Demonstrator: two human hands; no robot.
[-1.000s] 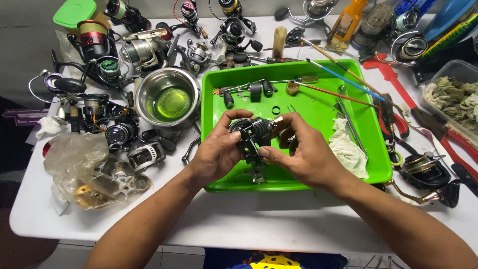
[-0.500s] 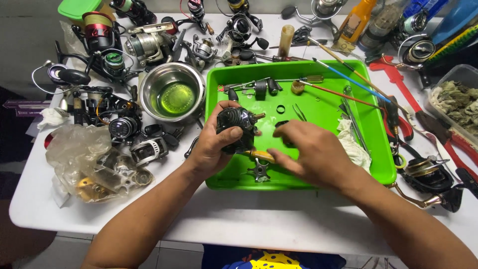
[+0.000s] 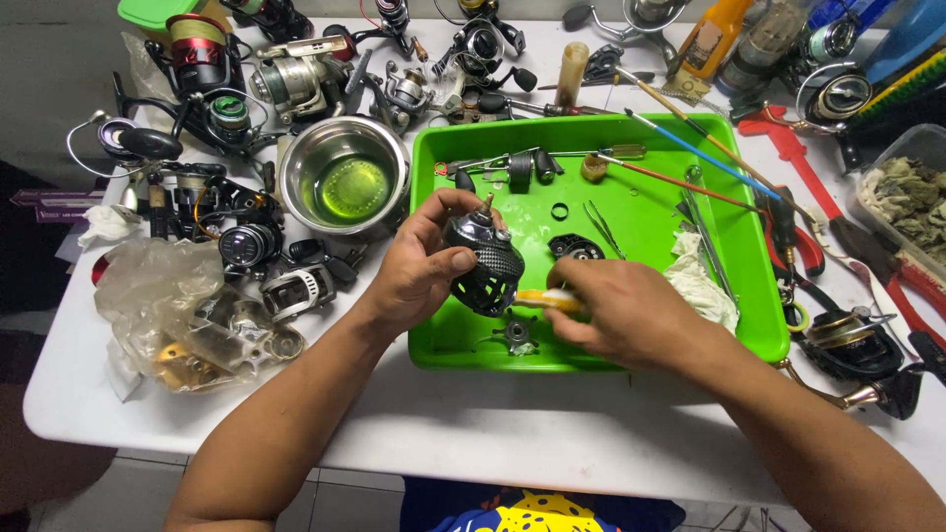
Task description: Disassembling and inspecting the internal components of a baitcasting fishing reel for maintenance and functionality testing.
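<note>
My left hand [image 3: 419, 266] grips a dark fishing reel body [image 3: 485, 258] with a mesh-patterned side, held over the left half of the green tray [image 3: 759, 325]. My right hand [image 3: 616, 310] holds a yellow-handled tool [image 3: 542, 297] whose end touches the reel's lower right. A small gear [image 3: 515, 333] lies in the tray just below the reel. A round black part [image 3: 574, 246] and a small ring [image 3: 560, 211] lie behind my right hand. Tweezers [image 3: 601, 227], thin brushes [image 3: 680, 148] and a crumpled cloth [image 3: 702, 281] rest in the tray's right half.
A steel bowl [image 3: 343, 175] of green liquid stands left of the tray. Several fishing reels [image 3: 236, 108] crowd the table's back left. A clear plastic bag [image 3: 168, 310] of parts lies front left. Red-handled pliers [image 3: 798, 167], another reel [image 3: 852, 345] and a plastic tub [image 3: 912, 197] are on the right.
The reel has stayed in my left hand and been turned over the tray. My right hand let go of it, dropped toward the tray and now holds the yellow-handled tool against it.
</note>
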